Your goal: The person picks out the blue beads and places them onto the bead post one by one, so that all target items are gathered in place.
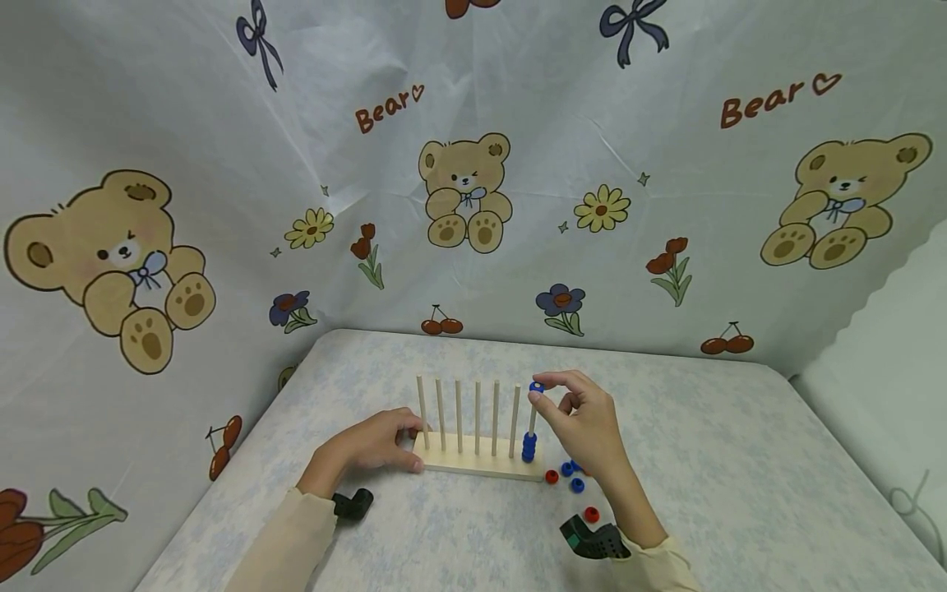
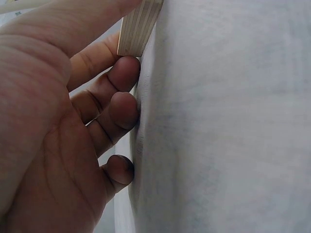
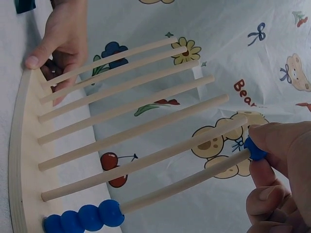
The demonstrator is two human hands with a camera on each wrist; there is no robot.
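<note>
A wooden peg rack (image 1: 477,466) with several upright pegs stands on the table. My left hand (image 1: 381,440) grips the left end of its base, thumb at the front and fingers behind; the left wrist view shows the plywood end (image 2: 139,30) between thumb and forefinger. At the tip of the rightmost peg, my right hand (image 1: 588,415) pinches a blue bead (image 3: 254,148) between thumb and forefinger. Whether the peg has entered the bead's hole cannot be made out. Several blue beads (image 3: 91,218) are stacked at the foot of that same peg. The other pegs carry no beads.
Loose blue beads (image 1: 577,485) and red beads (image 1: 591,515) lie right of the rack, below my right forearm. The pale patterned table (image 1: 444,534) meets a hanging cloth (image 1: 533,271) printed with bears at the back and left.
</note>
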